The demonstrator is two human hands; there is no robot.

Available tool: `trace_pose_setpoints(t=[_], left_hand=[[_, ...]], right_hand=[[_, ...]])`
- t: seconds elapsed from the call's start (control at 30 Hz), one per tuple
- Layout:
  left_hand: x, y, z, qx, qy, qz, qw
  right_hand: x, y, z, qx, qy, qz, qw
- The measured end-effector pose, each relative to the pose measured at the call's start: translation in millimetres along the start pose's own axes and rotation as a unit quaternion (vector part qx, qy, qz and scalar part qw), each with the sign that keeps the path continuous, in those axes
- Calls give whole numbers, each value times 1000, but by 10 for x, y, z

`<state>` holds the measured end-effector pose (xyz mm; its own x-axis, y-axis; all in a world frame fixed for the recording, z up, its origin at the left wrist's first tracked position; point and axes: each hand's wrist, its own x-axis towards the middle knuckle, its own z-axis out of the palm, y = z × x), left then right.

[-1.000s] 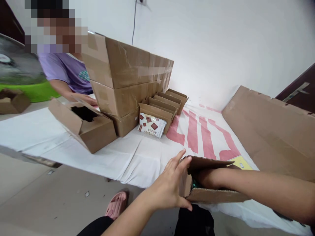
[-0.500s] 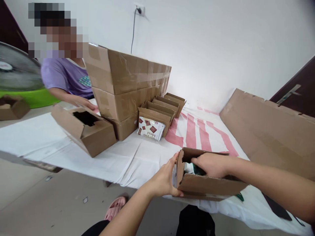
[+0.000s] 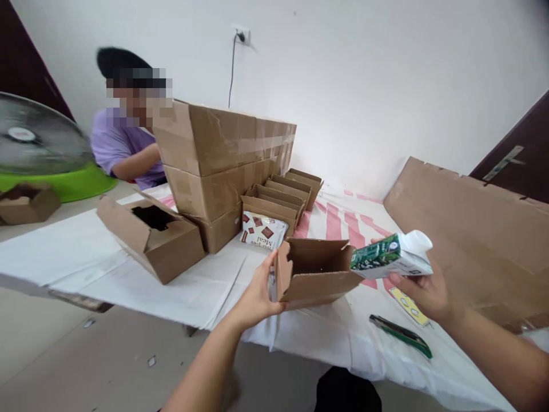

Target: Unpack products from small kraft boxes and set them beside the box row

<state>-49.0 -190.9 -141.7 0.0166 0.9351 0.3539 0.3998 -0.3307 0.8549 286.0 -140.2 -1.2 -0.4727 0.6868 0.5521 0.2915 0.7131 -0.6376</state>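
My left hand (image 3: 259, 292) grips the near left end of an open cardboard box (image 3: 319, 289), thumb along its side. Something clear or silvery shows between this palm and the box wall. To the right of the box, my right hand (image 3: 429, 289) holds a green and white drink carton (image 3: 390, 257) with a white cap, lying on its side in the air. Its green end is by the box's right end. The visible inside of the box is dark, and its bottom is hidden. A utility knife (image 3: 401, 336) lies on the cloth below my right hand, near a yellow card (image 3: 409, 306).
Taped cartons (image 3: 223, 143) stand stacked behind, with several open boxes (image 3: 291, 191) and a printed meal packet (image 3: 263, 230) beside them. Another open box (image 3: 158, 240) sits left. A co-worker (image 3: 124, 143) and a fan (image 3: 38, 137) are beyond; a cardboard sheet (image 3: 463, 234) leans right.
My right hand has come up out of the box with the drink carton and moved right. The box and my left hand have shifted left. The co-worker's arm has moved behind the stack.
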Motion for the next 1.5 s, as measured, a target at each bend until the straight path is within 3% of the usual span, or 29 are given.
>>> trace_pose_setpoints(t=[0.13,0.23,0.3,0.4,0.47,0.5,0.53,0.6,0.67,0.7,0.8,0.87,0.97,1.13,1.27,1.37,1.5], left_hand=[[61,-175,-236,13,49,-12,999],[122,-284,-309,81,140,-30,986],[149,-293,-281,161,233,-62,957],[140,-189,-152,275,370,-86,883],[98,-72,-29,324,439,-17,838],[69,-13,41,330,443,40,833],[36,41,118,320,420,96,844],[-27,122,290,258,296,161,906],[-76,157,480,175,122,137,967],[-94,157,575,141,37,105,984],[-116,104,817,116,-158,0,980],[-107,53,911,158,-217,-48,962],[-73,1,939,206,-226,-73,949],[-24,-34,899,197,-203,-81,956],[86,-31,1024,166,-168,-86,968],[367,30,1227,153,-119,-73,978],[1044,157,1525,162,-77,-54,982]], right_hand=[[-182,19,57,-48,-8,-45,998],[-252,48,175,-82,-72,-64,992],[-312,116,298,-81,-128,-71,986],[-467,316,521,-115,-194,-74,971],[-588,469,670,-152,-237,-57,958],[-641,535,738,-166,-252,-44,952],[-683,589,803,-175,-260,-28,949],[-735,661,919,-180,-253,5,951],[-756,711,1024,-167,-233,33,957],[-764,739,1071,-158,-224,44,961],[-811,856,1178,-124,-208,66,968],[-866,953,1201,-105,-204,76,970],[-967,1077,1155,-85,-208,100,969],[-1085,1163,1014,-59,-203,158,965],[-981,1209,899,-22,-154,193,969],[-736,1326,739,-28,-100,226,969],[-285,1569,468,-64,-31,249,966]])
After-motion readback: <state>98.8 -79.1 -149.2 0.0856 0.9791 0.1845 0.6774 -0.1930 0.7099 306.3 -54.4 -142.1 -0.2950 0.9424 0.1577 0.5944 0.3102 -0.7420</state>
